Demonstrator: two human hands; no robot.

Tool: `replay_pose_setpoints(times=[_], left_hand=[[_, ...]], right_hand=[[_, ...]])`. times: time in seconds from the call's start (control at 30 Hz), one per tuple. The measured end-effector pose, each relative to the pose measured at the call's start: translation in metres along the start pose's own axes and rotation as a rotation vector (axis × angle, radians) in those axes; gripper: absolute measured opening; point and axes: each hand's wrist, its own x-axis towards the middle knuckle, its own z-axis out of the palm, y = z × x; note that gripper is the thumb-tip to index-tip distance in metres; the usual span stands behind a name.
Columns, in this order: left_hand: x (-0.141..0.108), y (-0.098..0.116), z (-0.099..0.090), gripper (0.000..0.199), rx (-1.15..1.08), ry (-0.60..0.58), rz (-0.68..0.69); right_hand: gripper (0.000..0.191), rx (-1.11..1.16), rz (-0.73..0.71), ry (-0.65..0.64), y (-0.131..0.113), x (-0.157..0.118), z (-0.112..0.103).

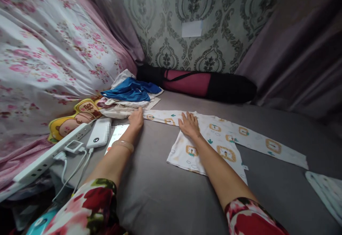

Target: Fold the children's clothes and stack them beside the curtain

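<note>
A small white long-sleeved shirt (211,139) with a lion print lies spread on the grey bed surface, both sleeves stretched out sideways. My left hand (136,118) is closed on the cuff end of its left-pointing sleeve. Near the shoulder where that sleeve joins the body, my right hand (189,124) rests flat with fingers spread. The other sleeve reaches out to the right, untouched. Just beyond my left hand lies a pile of clothes (130,90), blue on top of white and cream.
A phone (117,137), a white power bank (98,133) and a power strip (53,156) with cables lie at the left, beside a yellow pig cushion (76,119). A black and maroon long bag (197,83) lies along the wall. Folded cloth (326,192) sits at the right edge.
</note>
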Motion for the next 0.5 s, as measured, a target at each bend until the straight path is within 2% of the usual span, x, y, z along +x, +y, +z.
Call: replay_pose_setpoints(times=[0.1, 0.17, 0.23, 0.3, 0.4, 0.5], left_hand=[[-0.001, 0.017, -0.007, 0.038, 0.048, 0.165, -0.046], [-0.007, 0.039, -0.009, 0.036, 0.032, 0.234, 0.056], [-0.018, 0.068, -0.005, 0.033, -0.045, 0.161, 0.285], [-0.033, 0.099, 0.006, 0.028, -0.186, 0.018, 0.550], [-0.054, 0.133, 0.026, 0.028, -0.390, -0.047, 0.691], [-0.060, 0.138, 0.040, 0.036, -0.455, -0.030, 0.744]], right_hand=[[0.058, 0.001, 0.002, 0.007, -0.001, -0.001, 0.000], [0.058, -0.001, 0.004, 0.013, -0.001, -0.001, 0.000], [0.058, -0.002, 0.008, 0.014, -0.001, 0.000, 0.001], [0.057, -0.003, 0.005, 0.009, 0.000, 0.000, 0.001], [0.054, -0.008, -0.009, 0.009, 0.001, -0.001, 0.001], [0.054, -0.018, -0.014, 0.029, 0.002, -0.002, 0.001]])
